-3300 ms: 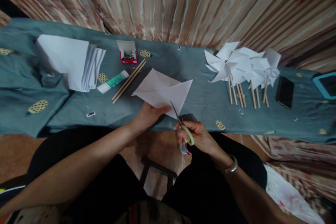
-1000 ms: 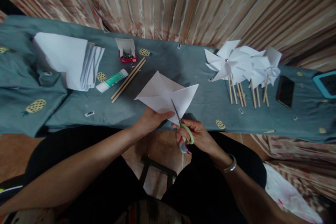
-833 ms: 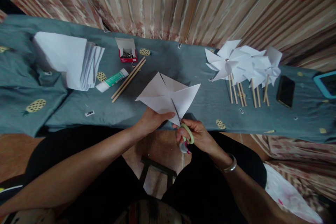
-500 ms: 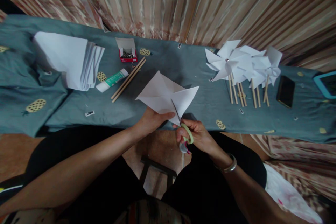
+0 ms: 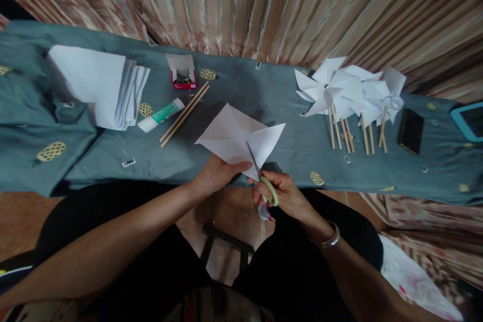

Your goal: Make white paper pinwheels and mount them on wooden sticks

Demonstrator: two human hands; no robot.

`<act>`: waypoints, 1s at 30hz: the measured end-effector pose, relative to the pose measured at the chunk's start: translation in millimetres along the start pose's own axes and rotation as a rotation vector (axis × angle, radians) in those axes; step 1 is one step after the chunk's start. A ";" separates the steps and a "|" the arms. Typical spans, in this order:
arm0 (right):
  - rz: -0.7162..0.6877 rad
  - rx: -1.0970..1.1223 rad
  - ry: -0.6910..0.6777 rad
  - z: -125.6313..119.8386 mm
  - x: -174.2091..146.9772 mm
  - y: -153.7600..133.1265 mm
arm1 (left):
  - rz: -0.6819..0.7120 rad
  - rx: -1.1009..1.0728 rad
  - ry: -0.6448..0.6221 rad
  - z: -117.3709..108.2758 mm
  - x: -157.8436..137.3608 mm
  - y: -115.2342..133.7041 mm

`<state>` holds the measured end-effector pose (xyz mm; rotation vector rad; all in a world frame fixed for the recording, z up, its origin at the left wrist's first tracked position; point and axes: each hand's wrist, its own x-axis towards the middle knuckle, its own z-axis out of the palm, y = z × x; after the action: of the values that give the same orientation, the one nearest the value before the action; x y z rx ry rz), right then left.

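Observation:
A white square of paper (image 5: 230,133), creased and slit from its corners, is pinched in my left hand (image 5: 221,173), thumb on top and the other fingers beneath. My right hand (image 5: 281,193) grips the pale green handles of a pair of scissors (image 5: 269,192). One dark blade lies over the paper, its tip near the middle of the sheet; the other blade is hidden under it. The near corner of the paper sits between my two hands, above the table's front edge.
On the cloth-covered table (image 5: 294,161) lie a paper stack (image 5: 90,80), a glue stick (image 5: 161,115), two wooden sticks (image 5: 184,113) and an open red box of small metal pieces (image 5: 184,78). Rightward are several paper pinwheels (image 5: 326,85), a phone (image 5: 411,131) and a blue-framed device (image 5: 470,121).
Hardly anything differs. The paper's right corner has shifted very slightly; both hands and the scissors stay in nearly the same place.

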<state>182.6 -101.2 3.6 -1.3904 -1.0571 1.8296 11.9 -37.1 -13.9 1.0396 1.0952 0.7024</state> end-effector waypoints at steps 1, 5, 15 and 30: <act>-0.002 0.000 0.001 0.1 0.0 -0.2 | 0.001 -0.001 -0.001 0.0 0.1 -0.3; -0.015 -0.012 -0.003 1.0 -0.1 -2.1 | 0.000 -0.002 0.008 0.7 0.0 -0.3; -0.019 0.010 0.018 2.5 0.4 -1.8 | 0.007 -0.014 0.006 0.8 0.8 -0.7; -0.052 -0.043 0.000 0.8 0.4 1.5 | 0.003 -0.009 0.000 0.8 0.5 -0.7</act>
<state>181.8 -101.8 2.2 -1.3752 -1.1279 1.7792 12.8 -37.2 -14.6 1.0337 1.0896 0.7096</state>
